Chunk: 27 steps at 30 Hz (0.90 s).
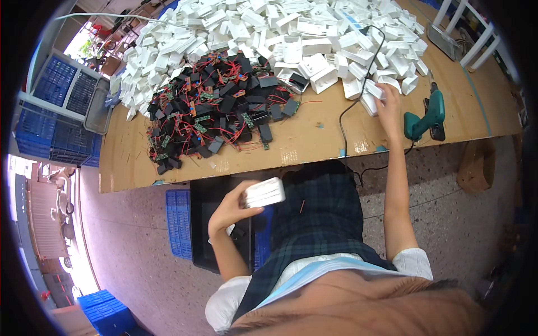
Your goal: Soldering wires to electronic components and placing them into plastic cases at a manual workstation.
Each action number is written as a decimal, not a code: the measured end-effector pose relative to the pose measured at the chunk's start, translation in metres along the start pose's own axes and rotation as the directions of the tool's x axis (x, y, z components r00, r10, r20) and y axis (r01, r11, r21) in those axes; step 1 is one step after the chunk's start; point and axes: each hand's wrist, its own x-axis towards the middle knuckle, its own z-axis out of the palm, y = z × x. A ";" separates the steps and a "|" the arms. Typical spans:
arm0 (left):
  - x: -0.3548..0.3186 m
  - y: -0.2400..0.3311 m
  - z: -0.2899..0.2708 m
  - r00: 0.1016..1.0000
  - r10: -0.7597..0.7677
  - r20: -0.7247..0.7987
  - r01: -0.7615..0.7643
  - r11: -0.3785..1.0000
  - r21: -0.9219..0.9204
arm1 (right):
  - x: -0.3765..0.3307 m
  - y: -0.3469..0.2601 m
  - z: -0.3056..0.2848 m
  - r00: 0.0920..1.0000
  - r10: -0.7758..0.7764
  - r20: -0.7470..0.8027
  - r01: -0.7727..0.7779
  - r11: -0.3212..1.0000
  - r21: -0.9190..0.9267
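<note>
My left hand is closed around a small white plastic case, held up in front of my lap, short of the table edge. Ridges or slots show as lines across its bright face. At the near right edge of a big heap of white plastic housings, my right hand reaches over the table with its fingers bent around a white housing. Its fingertips partly cover that piece. To the left lies a pile of black boxes with red wires and small green circuit boards.
A green power tool lies right of my right hand, and a black cable crosses the cardboard-covered table. Below the edge are a black crate and a blue crate. A white rack stands far right.
</note>
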 end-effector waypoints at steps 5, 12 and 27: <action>-0.073 -0.147 -0.076 0.790 -0.434 -0.433 0.571 0.777 0.264 | -0.014 -0.040 -0.013 0.976 -0.062 -0.209 -0.014 0.939 -0.344; -0.105 -0.273 -0.074 0.495 0.005 -0.869 0.852 0.194 0.486 | -0.043 -0.114 -0.011 0.984 0.060 -0.167 -0.082 0.989 -0.123; 0.122 -0.016 -0.021 0.481 0.379 -0.790 -0.435 0.886 0.160 | -0.102 -0.102 0.081 0.952 0.037 0.303 -0.141 0.933 0.330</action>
